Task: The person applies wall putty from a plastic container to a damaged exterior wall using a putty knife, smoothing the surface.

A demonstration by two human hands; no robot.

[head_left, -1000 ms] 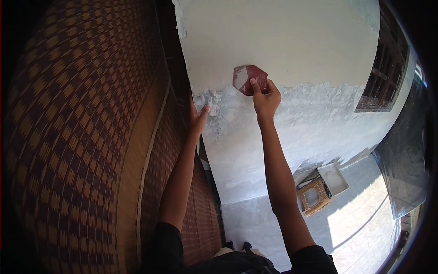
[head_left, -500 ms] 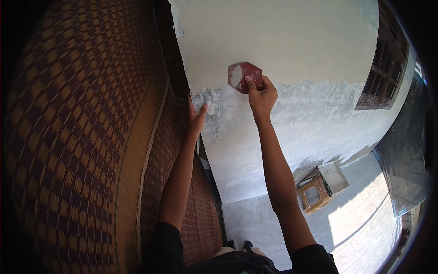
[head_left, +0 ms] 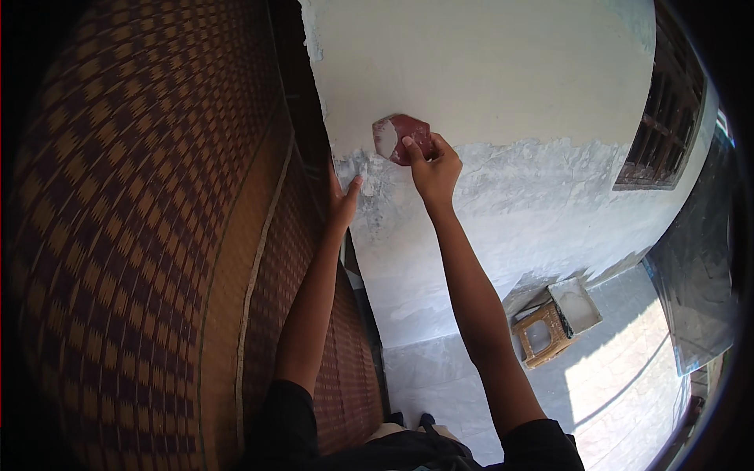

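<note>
In my right hand is a flat, dark red, many-sided putty scraper, with my thumb on its face and my fingers behind it. Pale putty coats its left part. The scraper lies at or close against the wall, where the cream coat above meets the rough grey-white surface below. My left hand rests at the wall's left edge, thumb on the wall face and apart from the fingers, which are partly hidden past the edge. It holds no tool.
A brown woven mat screen stands along the left. On the lower right floor sit a brown stool and a pale, putty-smeared tray. A dark grilled window opening and a dark sheet are at the right.
My right hand and the scraper have moved left and slightly down along the wall, toward my left hand. The left hand stays at the wall's edge.
</note>
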